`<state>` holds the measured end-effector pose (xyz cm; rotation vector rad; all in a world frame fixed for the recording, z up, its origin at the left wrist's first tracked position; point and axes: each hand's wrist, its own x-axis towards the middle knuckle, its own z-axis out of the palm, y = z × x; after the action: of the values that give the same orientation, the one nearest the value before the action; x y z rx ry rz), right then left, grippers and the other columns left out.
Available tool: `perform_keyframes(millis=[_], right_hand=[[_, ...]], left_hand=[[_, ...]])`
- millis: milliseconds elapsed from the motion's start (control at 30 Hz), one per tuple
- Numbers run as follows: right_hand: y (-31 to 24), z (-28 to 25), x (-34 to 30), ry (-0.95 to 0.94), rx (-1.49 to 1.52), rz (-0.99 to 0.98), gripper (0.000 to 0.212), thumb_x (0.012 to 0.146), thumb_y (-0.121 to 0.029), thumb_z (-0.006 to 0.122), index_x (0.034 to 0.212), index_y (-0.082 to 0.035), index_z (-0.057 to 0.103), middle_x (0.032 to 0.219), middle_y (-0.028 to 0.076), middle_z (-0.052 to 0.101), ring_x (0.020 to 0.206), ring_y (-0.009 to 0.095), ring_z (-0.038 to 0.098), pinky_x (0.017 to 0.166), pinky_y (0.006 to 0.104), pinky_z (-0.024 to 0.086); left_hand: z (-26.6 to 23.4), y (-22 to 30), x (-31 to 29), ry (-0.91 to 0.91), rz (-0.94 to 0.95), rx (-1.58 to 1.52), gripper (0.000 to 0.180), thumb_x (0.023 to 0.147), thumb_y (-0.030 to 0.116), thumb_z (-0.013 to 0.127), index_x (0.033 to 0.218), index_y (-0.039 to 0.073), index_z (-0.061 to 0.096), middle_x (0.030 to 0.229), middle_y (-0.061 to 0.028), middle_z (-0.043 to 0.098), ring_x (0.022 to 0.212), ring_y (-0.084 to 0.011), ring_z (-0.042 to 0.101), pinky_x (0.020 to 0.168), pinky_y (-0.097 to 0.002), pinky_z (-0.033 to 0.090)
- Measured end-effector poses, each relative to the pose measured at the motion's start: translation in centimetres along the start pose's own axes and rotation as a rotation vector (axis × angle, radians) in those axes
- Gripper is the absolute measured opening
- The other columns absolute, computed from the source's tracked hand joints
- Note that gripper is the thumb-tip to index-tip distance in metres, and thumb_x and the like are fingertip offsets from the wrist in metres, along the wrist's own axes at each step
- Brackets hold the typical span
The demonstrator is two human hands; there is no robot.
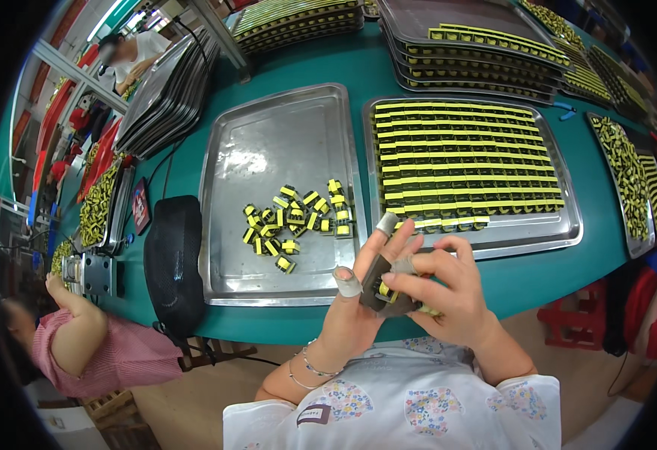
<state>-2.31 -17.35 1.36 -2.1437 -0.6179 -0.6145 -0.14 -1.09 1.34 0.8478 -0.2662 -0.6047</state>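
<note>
My left hand (349,319) is closed around a dark flat-sided block (374,276), just above the table's near edge. Against that block, the fingers of my right hand (452,289) press a small black-and-yellow coil (385,291), partly hidden by the fingers. Pale tape wraps several fingertips. Ahead and to the left, a loose heap of the same coils (296,216) lies on a metal tray (268,127). Beyond my right hand, another metal tray (527,238) bears coils in tight rows (463,157), the nearest row shorter than the others.
A black case (175,262) lies left of the heap's tray. Stacked coil-filled trays (478,64) stand at the back, with a leaning stack of trays (167,94) at back left. Another tray (636,236) is at far right. Co-workers sit at left, far left and right.
</note>
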Motion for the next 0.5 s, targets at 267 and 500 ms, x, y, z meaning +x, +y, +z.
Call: perform_keyframes(millis=[267, 500], right_hand=[[-0.5, 0.5, -1.2, 0.065, -0.146, -0.196, 0.031, 0.063, -0.013, 0.070, 0.094, -0.016, 0.072, 0.078, -0.007, 0.055, 0.071, 0.010, 0.054, 0.074, 0.0328, 0.042], [0.3, -3.4, -1.7, 0.118, -0.192, -0.037, 0.039, 0.059, 0.004, 0.066, 0.097, -0.009, 0.068, 0.086, 0.004, 0.059, 0.076, 0.020, 0.059, 0.076, 0.0360, 0.044]], left_hand=[[-0.9, 0.1, -1.3, -0.015, -0.071, 0.501, 0.054, 0.103, 0.037, 0.037, 0.135, -0.006, 0.039, 0.124, -0.0164, 0.058, 0.111, -0.0230, 0.057, 0.095, -0.0321, 0.044], [-2.7, 2.5, -1.5, 0.458, 0.312, 1.402, 0.035, 0.090, 0.016, 0.058, 0.122, 0.003, 0.054, 0.105, -0.0108, 0.065, 0.067, -0.0166, 0.055, 0.058, -0.0280, 0.045]])
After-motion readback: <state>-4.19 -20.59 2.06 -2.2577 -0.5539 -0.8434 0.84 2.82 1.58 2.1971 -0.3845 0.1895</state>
